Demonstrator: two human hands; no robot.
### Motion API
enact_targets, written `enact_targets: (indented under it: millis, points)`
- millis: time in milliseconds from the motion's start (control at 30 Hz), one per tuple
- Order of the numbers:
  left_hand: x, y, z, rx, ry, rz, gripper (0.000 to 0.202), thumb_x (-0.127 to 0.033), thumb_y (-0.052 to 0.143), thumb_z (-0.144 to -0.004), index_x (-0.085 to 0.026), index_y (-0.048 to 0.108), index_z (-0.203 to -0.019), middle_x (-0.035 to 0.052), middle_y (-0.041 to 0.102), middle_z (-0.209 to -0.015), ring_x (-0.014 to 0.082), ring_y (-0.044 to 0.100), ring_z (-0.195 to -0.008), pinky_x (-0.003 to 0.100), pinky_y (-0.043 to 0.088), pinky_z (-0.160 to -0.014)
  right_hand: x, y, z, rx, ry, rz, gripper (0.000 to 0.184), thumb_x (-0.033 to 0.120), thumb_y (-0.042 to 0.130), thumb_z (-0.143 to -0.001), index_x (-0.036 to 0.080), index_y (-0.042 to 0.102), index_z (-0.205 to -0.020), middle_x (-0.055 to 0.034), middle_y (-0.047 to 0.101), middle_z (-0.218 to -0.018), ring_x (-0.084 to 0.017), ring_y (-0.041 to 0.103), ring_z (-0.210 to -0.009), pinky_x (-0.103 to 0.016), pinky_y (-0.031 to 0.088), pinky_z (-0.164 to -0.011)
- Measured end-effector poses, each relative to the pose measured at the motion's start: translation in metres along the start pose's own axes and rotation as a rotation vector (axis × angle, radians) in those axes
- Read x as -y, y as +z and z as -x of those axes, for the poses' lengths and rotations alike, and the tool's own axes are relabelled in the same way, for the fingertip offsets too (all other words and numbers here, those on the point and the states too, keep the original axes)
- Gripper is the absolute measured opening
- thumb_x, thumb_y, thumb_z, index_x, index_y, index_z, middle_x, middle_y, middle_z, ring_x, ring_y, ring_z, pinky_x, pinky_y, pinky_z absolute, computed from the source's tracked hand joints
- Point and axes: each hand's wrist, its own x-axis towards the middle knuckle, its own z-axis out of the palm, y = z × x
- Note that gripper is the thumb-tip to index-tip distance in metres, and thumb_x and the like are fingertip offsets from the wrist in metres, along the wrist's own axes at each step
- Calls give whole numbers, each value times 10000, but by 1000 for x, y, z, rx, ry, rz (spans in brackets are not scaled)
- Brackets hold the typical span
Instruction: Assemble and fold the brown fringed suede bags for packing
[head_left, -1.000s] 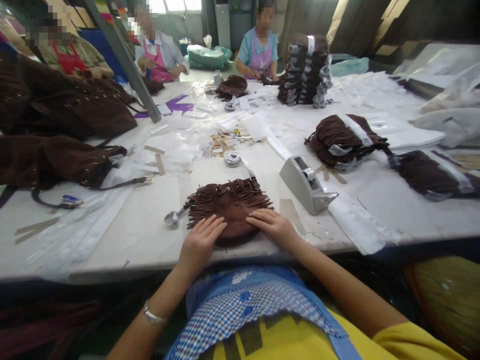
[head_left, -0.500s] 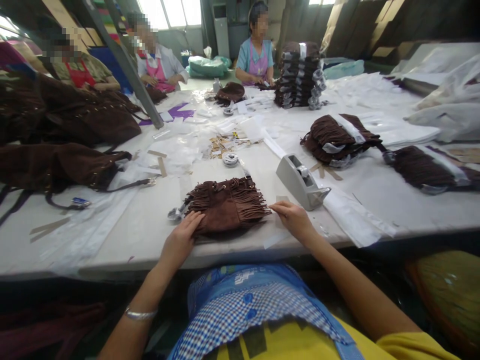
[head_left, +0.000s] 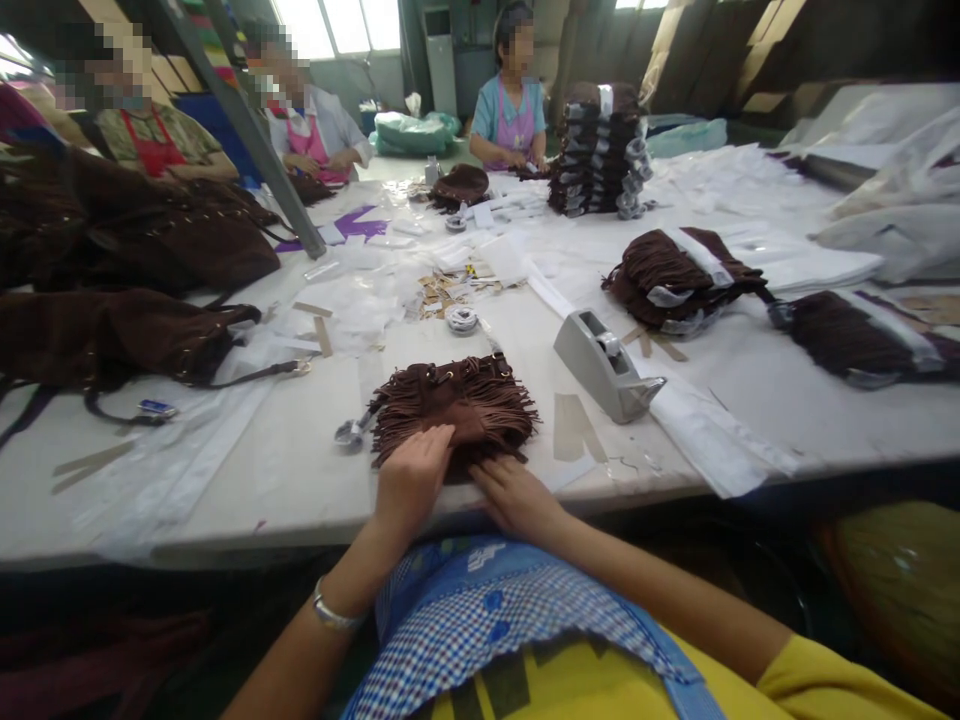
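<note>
A dark brown suede bag (head_left: 457, 395) with long fringes lies on the white table in front of me, its small metal eyelets toward the far side. My left hand (head_left: 416, 475) has its fingers together over the bag's near edge. Beside it, my right hand (head_left: 517, 497) takes the same edge with its fingertips, partly hidden under the fringe. A wrapped end of the strap (head_left: 349, 434) sticks out at the bag's left. Right of the bag stands a grey tape dispenser (head_left: 604, 365), and a brown paper strip (head_left: 571, 428) lies between them.
Larger brown bags (head_left: 112, 335) fill the left side. Wrapped fringed bags (head_left: 679, 280) lie at the right, and a tall stack (head_left: 596, 150) stands behind. Paper tags (head_left: 442, 290) and plastic sheets are scattered mid-table. A metal post (head_left: 255, 140) rises at left. Three co-workers sit across the table.
My right hand has left the fringe tips at the right and come in to the bag's near edge. My left hand has slid right along that edge. The fringe there is drawn inward.
</note>
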Motion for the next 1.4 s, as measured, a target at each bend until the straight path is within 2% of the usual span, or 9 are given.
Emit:
enact_targets:
  millis: [133,267,367,633,767,833,1000,1167,1400]
  points:
    - [-7,5,-14,16,-102,8,279,-264,477,-975,-120,671,-1115,114,752,-938,224,716,-780,317,560,-703,10,16,-14,62,-20,6,538,447,647,-874,132,586,-1306,-160,580,-1312,-354,475,-1221,-538,356,-1087]
    - [-13,19,3,76,-33,165,263,-188,475,-941,-136,630,-1146,129,700,-1169,245,673,-1061,386,544,-933,7,17,-20,136,-89,-4,364,465,634,-884,136,706,-1021,-129,684,-1041,-302,561,-1040,-458,429,-991]
    - [-9,29,25,103,-18,259,296,-162,463,-931,-141,578,-1202,128,624,-1314,240,606,-1198,417,508,-1022,-2,8,-13,147,-38,-16,339,458,582,-932,171,675,-1087,-97,690,-1041,-272,576,-997,-449,435,-946]
    - [-6,35,38,133,8,238,303,-113,423,-945,-159,572,-1204,118,562,-1392,247,539,-1280,445,483,-1060,-35,-23,18,-2,386,109,232,319,530,-980,166,657,-1100,-130,686,-1112,-277,599,-1101,-519,342,-1088]
    - [-10,31,33,177,17,191,446,-83,443,-920,-199,530,-1341,92,499,-1455,251,507,-1306,433,475,-1068,-46,-35,32,-268,531,-12,305,221,450,-991,203,576,-1268,-115,646,-1210,-249,606,-1122,-420,494,-976]
    - [-14,27,27,192,6,184,499,-105,478,-909,-258,518,-1383,75,492,-1461,268,524,-1278,442,493,-1043,-48,-38,30,-346,521,-54,320,199,466,-972,223,564,-1276,-111,637,-1182,-253,609,-1095,-417,514,-961]
    - [-17,22,19,166,-35,240,437,-177,526,-914,-315,592,-1323,44,487,-1467,280,576,-1161,450,548,-947,-51,-30,-5,-261,438,-4,475,108,599,-822,213,528,-1280,-116,573,-1216,-292,532,-1142,-459,488,-997]
    - [-13,26,24,150,-66,313,450,-157,496,-931,-334,578,-1336,14,488,-1468,249,572,-1146,425,548,-951,-64,-15,-36,-250,483,44,608,-17,506,-724,216,500,-1285,-114,588,-1162,-283,560,-1078,-405,531,-909]
    - [-12,38,34,140,-102,272,507,-124,478,-932,-325,514,-1396,-14,489,-1466,223,607,-966,378,553,-871,-62,-18,-26,-333,382,-41,603,-43,399,-742,234,510,-1266,-80,604,-1226,-226,561,-1157,-368,495,-1000]
